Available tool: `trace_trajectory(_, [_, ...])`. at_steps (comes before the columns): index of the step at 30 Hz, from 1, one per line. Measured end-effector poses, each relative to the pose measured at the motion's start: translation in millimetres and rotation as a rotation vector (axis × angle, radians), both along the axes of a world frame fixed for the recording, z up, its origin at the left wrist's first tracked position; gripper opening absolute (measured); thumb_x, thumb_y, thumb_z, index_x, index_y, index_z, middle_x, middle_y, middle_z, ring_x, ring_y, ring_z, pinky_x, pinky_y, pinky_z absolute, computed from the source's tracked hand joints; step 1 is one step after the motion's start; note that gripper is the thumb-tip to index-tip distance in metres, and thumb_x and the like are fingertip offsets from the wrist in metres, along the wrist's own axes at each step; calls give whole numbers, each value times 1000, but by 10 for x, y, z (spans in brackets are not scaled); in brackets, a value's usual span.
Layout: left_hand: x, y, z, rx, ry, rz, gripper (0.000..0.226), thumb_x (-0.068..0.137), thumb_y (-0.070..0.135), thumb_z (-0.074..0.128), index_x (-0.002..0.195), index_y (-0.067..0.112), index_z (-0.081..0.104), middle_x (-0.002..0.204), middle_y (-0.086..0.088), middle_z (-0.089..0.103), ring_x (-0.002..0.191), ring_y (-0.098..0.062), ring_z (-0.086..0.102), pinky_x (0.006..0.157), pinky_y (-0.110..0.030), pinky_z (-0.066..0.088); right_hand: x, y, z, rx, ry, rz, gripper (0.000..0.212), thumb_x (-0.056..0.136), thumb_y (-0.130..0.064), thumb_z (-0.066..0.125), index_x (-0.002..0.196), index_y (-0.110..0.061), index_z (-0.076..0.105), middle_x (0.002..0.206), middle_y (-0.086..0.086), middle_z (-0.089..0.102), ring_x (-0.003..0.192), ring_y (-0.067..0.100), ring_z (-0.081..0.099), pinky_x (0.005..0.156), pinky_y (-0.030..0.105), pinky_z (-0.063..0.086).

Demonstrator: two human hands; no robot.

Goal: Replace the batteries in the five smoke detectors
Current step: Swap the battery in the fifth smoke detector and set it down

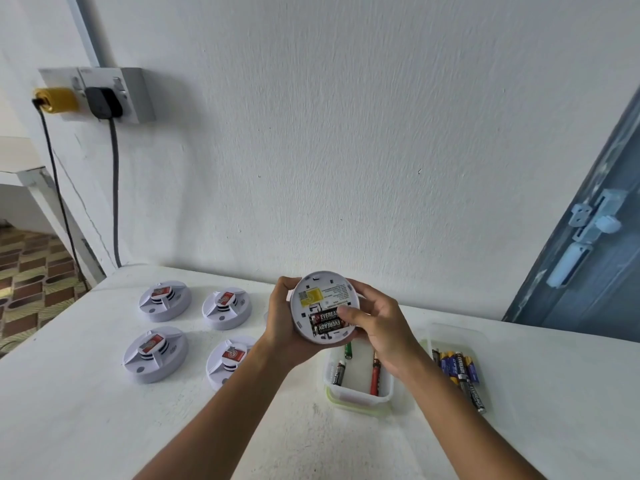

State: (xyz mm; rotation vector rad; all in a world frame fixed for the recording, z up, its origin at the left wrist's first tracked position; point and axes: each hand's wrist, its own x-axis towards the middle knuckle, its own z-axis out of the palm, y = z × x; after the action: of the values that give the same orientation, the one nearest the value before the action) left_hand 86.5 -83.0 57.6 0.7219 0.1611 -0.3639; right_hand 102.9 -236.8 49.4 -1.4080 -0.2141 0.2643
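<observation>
Left hand [280, 320] grips the upturned smoke detector [323, 306] by its left rim, holding it raised above the counter [104, 427] with the back facing the camera. Right hand [377, 327] cups the right rim, thumb resting on the right ends of two black batteries [327, 323] seated in the bay. Both cells lie side by side, long axes running left to right across the lower half of the housing. Judged: extraction calls for a lift at the right ends, where the right hand is nearer. A clear tub [356, 393] sits directly below; four more detectors [194, 327] lie to the left.
</observation>
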Motion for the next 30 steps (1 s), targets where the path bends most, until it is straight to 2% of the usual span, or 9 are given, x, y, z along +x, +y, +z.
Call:
trace_trajectory(6, [-81,23,-28,9,1,47,54,79,41,40,96,5,76,108,-24,67,103,-41,58,98,-57,39,-47,21,0,-106,-22,49,28,92,-16,61,119,-24,62,102,5,73,94,21,71,80,40,59])
trace_trajectory(8, [-117,85,-44,13,21,121,51,80,39,40,99,6,75,110,-24,67,105,-42,57,92,-56,43,-12,32,-16,-120,15,7,25,94,-21,58,119,-21,61,103,5,72,94,22,70,82,40,58])
trace_trajectory(11, [-178,312,-103,-17,63,271,46,84,38,42,112,11,66,120,-21,63,117,-43,51,91,-57,43,58,95,-77,-152,27,-74,18,91,-16,60,109,-14,65,102,7,68,94,25,69,81,38,58])
trace_trajectory(15, [-339,669,-139,-54,68,412,37,80,36,50,106,12,63,115,-18,60,107,-38,53,103,-56,33,144,431,-162,-285,-83,-99,11,88,-8,59,92,-17,66,91,4,68,87,24,68,78,37,59])
trace_trajectory(19, [-451,1019,-124,-65,16,477,42,75,34,53,108,10,62,114,-19,63,109,-39,54,103,-59,31,326,923,-296,-668,-294,-9,21,90,-9,52,104,-14,66,100,4,65,86,18,64,67,14,47])
trace_trajectory(23, [-377,1380,-128,-37,32,443,58,79,35,56,132,12,51,129,-23,58,115,-43,54,102,-63,33,531,1353,-598,-1109,-315,122,18,84,-27,48,91,-21,63,118,15,62,100,30,54,78,28,39])
trace_trajectory(25, [-312,1536,-138,-6,39,391,62,81,36,56,138,11,47,131,-24,57,113,-42,57,101,-61,36,548,1499,-753,-1274,-302,143,26,87,-35,52,105,-19,60,121,14,56,109,33,48,84,34,39])
trace_trajectory(28, [-237,1706,-157,28,41,321,59,84,37,54,135,7,49,132,-24,56,109,-40,59,97,-55,40,513,1632,-862,-1429,-361,83,32,91,-37,54,117,-19,57,123,11,55,116,32,45,92,37,39])
trace_trajectory(30, [-198,1797,-178,16,37,283,52,87,36,53,131,7,52,130,-24,57,110,-39,58,96,-55,40,541,1701,-859,-1407,-330,53,31,85,-33,57,113,-18,59,117,10,58,115,33,48,90,36,42])
